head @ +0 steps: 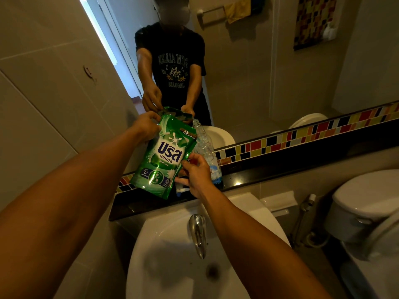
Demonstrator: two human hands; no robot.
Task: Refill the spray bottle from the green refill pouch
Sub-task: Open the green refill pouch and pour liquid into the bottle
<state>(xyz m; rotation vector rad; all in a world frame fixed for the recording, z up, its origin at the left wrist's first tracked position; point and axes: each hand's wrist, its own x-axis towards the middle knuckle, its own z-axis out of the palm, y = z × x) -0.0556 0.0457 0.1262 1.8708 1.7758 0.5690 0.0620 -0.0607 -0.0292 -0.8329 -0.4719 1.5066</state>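
Above the sink [164,244], both hands' grips clasp the green pouch [165,155], tilted top-right toward the bottle [206,147].

A glossy, crinkled green plastic refill pouch [163,157] is gripped between the left hand [145,127] and right hand [195,174]. Behind the right hand, a clear ribbed plastic bottle [205,147] is seen; below it, a polished chrome tap [198,233] and smooth white ceramic basin [164,255].

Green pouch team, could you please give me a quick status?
Left hand grips green pouch top; right hand pinches its side. Clear bottle uncapped on ledge behind. Nothing blocking.
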